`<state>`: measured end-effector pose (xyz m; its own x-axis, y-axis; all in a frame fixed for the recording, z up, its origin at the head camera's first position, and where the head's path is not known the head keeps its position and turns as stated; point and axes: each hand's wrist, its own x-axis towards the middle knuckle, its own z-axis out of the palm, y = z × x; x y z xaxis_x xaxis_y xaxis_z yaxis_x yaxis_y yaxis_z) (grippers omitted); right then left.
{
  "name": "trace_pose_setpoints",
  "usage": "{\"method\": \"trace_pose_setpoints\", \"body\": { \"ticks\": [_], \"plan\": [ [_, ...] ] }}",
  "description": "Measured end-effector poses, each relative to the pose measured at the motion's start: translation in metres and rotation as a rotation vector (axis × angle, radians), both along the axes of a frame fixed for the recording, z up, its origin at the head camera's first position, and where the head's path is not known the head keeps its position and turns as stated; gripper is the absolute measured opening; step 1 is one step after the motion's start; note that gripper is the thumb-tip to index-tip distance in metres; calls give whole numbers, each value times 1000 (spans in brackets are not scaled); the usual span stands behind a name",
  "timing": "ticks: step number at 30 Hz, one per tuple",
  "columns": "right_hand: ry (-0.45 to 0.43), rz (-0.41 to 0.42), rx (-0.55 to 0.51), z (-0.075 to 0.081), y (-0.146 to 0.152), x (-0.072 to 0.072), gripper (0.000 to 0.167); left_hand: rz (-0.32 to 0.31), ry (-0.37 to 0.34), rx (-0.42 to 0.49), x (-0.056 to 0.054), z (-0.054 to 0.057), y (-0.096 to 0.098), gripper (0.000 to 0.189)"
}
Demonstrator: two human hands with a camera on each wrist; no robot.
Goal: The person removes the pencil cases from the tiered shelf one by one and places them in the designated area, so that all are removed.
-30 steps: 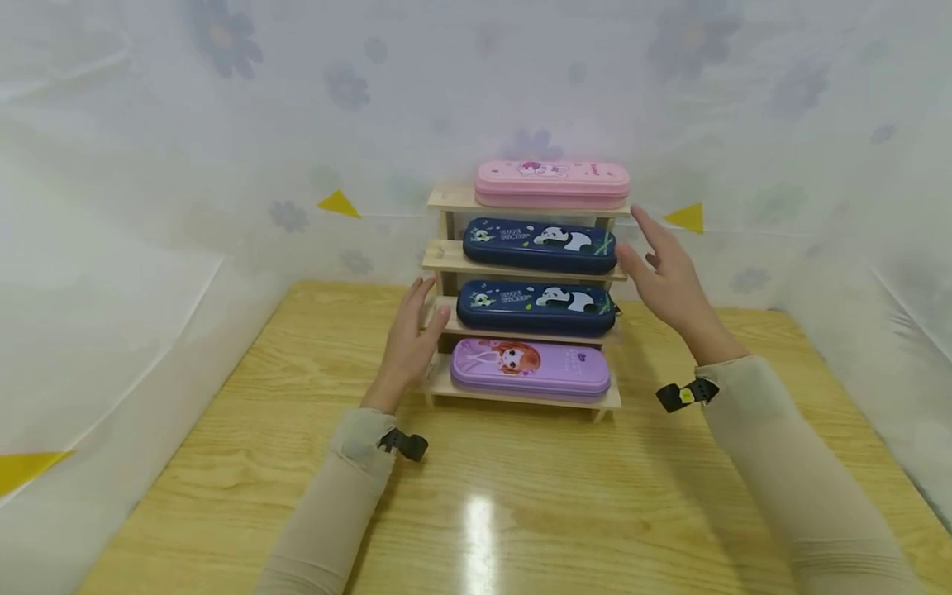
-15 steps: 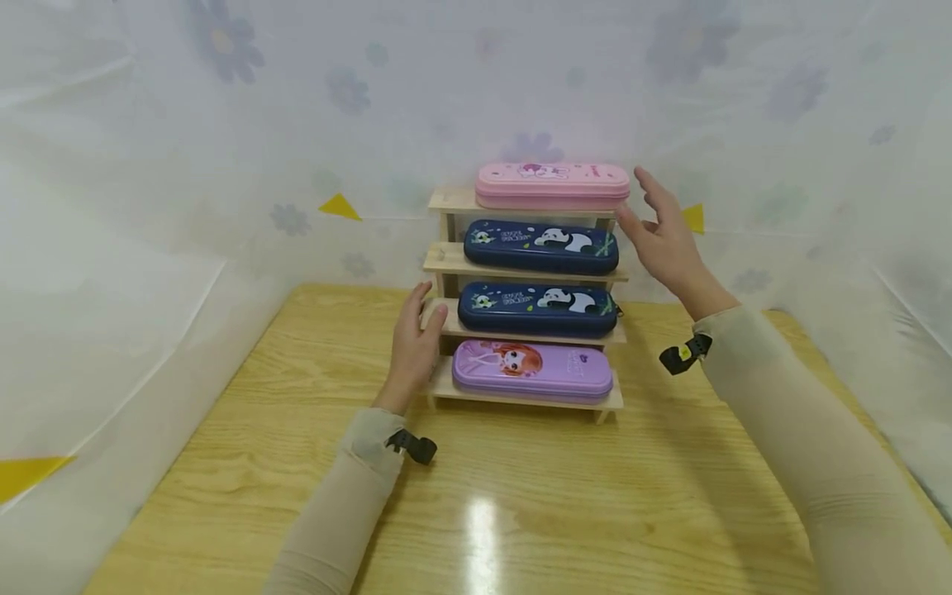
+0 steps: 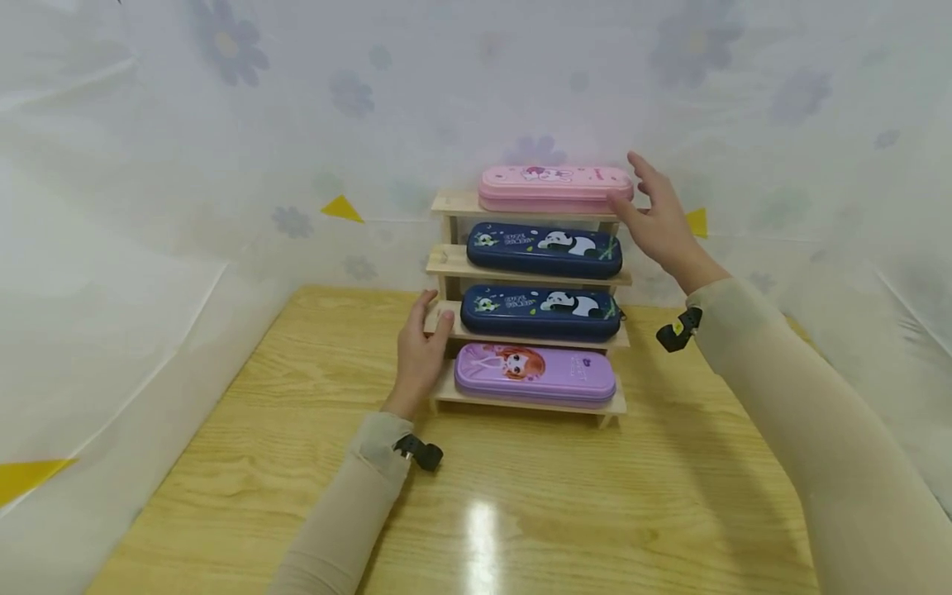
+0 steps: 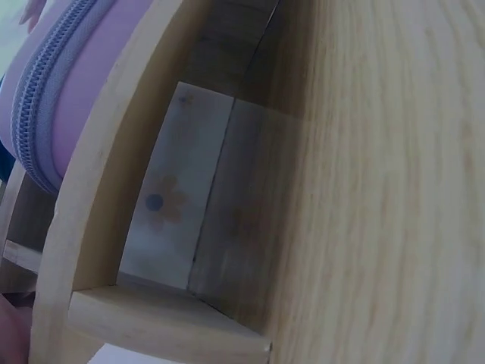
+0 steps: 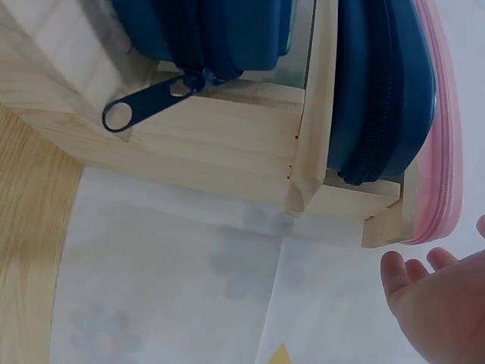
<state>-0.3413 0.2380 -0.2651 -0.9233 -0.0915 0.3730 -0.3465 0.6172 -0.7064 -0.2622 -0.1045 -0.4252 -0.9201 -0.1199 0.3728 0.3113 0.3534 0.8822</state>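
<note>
A wooden tiered rack [image 3: 445, 263] holds a pencil case on each step. On the top step lies a pink pencil case [image 3: 546, 190]. Two navy panda pencil cases [image 3: 543, 249] fill the middle steps, and a purple pencil case [image 3: 534, 376] lies lowest. My right hand [image 3: 662, 235] is at the pink case's right end, thumb apart from the fingers; in the right wrist view the fingertips [image 5: 394, 269] sit just off that case. My left hand [image 3: 418, 359], fingers fairly straight, lies against the rack's left side by the lower steps; contact is unclear.
The rack stands on a wood-grain table [image 3: 312, 496], near its back edge. White flowered sheeting [image 3: 416, 99] hangs behind and at both sides, with yellow triangles [image 3: 342, 208] on it. A dark zip pull [image 5: 148, 102] sticks out from a navy case.
My right hand has risen from beside the upper navy pencil case to the pink one's right end. The left hand has shifted slightly right at the rack's side. The pencil cases stay in place.
</note>
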Motion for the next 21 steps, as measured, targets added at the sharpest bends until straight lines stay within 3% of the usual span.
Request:
{"method": "trace_pose_setpoints", "body": {
  "ticks": [9, 14, 21],
  "plan": [
    [-49, -2, -14, -1, -5, -11, 78, 23, -36, 0, 2, 0, -1, 55],
    [-58, 20, 31, 0, -7, -19, 82, 27, -33, -6, 2, -5, -4, 55],
    [-89, 37, 116, 5, -2, -25, 84, -14, -40, 15, 1, -7, -5, 60]
  ]
}}
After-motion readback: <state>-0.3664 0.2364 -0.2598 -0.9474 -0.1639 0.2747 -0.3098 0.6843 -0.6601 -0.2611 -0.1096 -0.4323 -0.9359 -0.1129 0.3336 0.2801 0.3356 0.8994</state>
